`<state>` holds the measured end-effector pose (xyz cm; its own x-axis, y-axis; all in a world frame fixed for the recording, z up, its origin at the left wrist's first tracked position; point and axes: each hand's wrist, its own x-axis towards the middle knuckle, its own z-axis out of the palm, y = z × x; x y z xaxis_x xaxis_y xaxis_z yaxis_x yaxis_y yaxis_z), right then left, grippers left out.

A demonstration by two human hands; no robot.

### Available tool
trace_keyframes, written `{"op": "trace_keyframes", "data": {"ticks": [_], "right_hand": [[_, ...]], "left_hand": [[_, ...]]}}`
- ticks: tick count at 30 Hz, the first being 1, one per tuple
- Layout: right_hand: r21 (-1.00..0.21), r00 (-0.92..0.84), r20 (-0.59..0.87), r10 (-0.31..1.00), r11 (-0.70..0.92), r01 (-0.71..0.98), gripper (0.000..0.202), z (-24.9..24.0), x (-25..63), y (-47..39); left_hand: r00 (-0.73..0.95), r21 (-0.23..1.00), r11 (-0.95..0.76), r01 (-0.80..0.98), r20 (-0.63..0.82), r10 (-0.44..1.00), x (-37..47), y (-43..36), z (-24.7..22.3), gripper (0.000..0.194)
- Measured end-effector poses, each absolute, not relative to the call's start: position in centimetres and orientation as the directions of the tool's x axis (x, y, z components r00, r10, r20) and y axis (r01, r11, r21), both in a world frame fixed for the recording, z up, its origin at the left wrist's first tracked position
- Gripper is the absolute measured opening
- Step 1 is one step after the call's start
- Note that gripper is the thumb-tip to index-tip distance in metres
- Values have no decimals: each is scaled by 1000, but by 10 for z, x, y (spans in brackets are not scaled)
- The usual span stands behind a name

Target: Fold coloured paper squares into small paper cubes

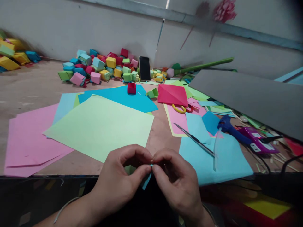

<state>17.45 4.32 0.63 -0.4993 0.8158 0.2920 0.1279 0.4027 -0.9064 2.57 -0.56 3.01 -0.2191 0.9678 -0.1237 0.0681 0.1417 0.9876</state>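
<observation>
At the table's front edge, my left hand (125,173) pinches a small blue paper piece (146,182) between thumb and fingers. My right hand (176,178) meets it there, its thumb and index fingertips closed on the same piece. The fingertips of both hands touch, and much of the piece is hidden behind them. A large pale green sheet (101,126) lies just beyond my left hand. Light blue sheets (227,160) lie to the right of my right hand.
Pink sheets (35,138) lie left. Colourful folded paper pieces (96,64) and a phone (144,68) stand at the back. A craft knife (196,140), yellow-handled scissors (179,109), a blue glue gun (233,129) and a grey panel (248,101) are on the right.
</observation>
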Motion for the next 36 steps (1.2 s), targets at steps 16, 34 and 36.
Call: {"op": "trace_keyframes", "data": {"ticks": [16, 34, 36], "right_hand": [[-532, -593, 628, 503, 834, 144, 32, -2, 183, 57], [-964, -330, 258, 908, 264, -25, 16, -4, 167, 41], [-985, -359, 171, 918, 166, -44, 11, -2, 166, 42]], "left_hand": [[-270, 921, 221, -320, -313, 911, 23, 1, 20, 8], [-257, 989, 134, -60, -145, 955, 25, -2, 22, 3], [-244, 988, 144, -47, -151, 958, 24, -3, 20, 3]]}}
